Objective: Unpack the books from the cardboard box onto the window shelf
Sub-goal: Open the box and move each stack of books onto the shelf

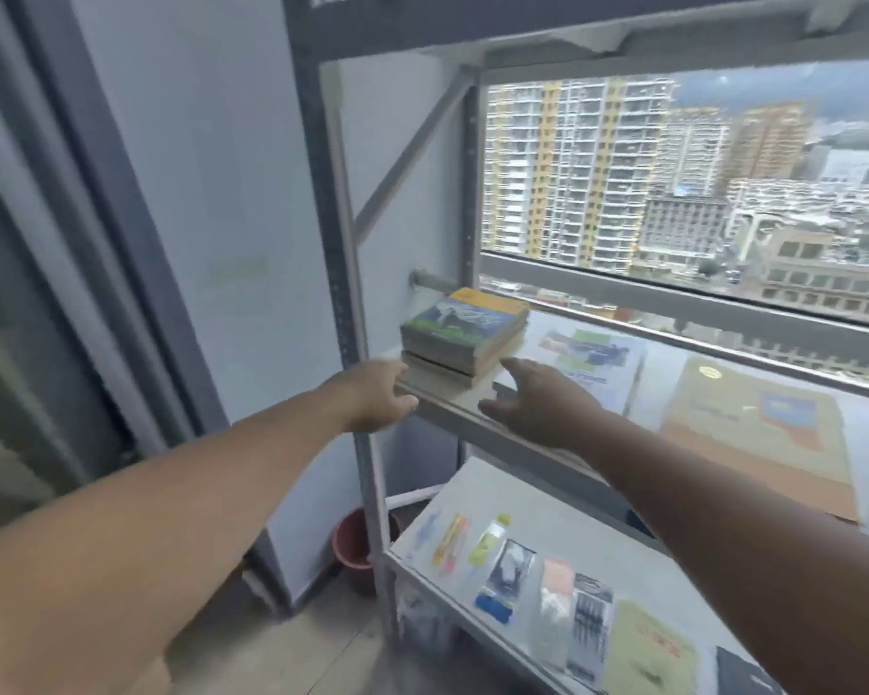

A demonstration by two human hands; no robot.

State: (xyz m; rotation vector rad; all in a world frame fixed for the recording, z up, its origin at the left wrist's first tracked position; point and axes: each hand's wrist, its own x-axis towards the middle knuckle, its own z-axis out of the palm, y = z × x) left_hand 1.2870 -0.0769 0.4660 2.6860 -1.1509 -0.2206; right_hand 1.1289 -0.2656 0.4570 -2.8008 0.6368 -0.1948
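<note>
A tall grey metal shelving rack (344, 293) stands against a wide window (673, 168) that looks onto high-rise blocks. Its pale upper shelf board (655, 386) carries two flat-lying covers, a large tan one with a blue and orange patch (753, 428) and a smaller pale one printed in blue and green (593, 358); their lettering is too blurred to read. At the shelf's left end sits one stack of paperback books (465, 333), at least three deep, with a green and white picture on top. The left hand (382, 393) is at the stack's near corner, but blur hides its grip. The right hand (538, 398) is spread flat, empty, with its fingertips just beside the stack. On the lower shelf (548, 504) lie about seven small packets (505, 579).
</note>
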